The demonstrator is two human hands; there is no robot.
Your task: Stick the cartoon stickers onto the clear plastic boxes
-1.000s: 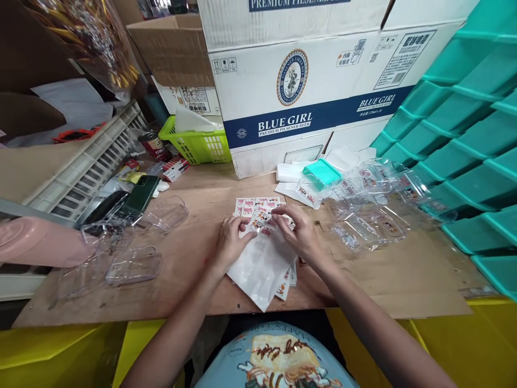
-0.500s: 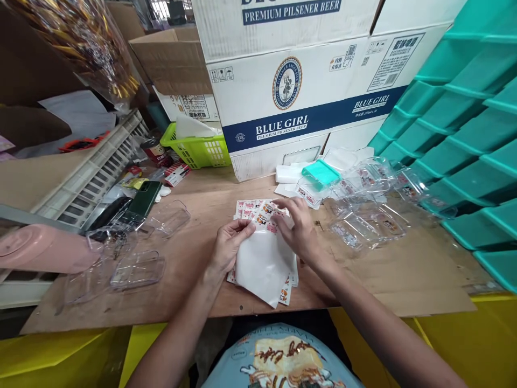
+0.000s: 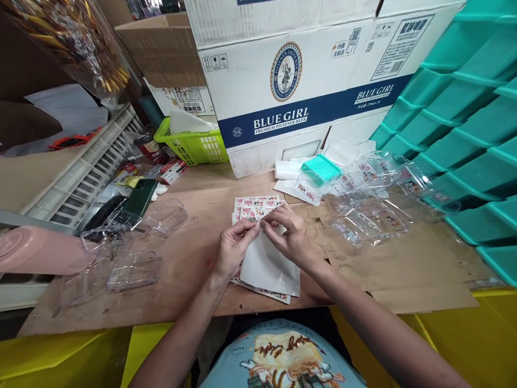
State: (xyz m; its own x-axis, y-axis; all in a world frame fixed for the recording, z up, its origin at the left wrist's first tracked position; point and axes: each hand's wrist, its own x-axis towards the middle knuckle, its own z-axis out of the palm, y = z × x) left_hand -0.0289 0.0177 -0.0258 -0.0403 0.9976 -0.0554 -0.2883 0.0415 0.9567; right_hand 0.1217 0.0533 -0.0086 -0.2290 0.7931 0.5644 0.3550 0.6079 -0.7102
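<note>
Your left fingers [image 3: 241, 228] pinch the sheet [image 3: 271, 265] top; right fingers [image 3: 281, 216] have just closed in beside them, grip unclear. Both hands now meet there. Sheet's over stickers [image 3: 251, 202], bench [image 3: 194, 215] front edge, middle.

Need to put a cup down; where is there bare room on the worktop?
Bare wood shows between the left-side clear cases and the left hand. Bare brown cardboard lies between the right forearm and the right-side clear cases. It is crowded around the teal tray and pink bottle.
</note>
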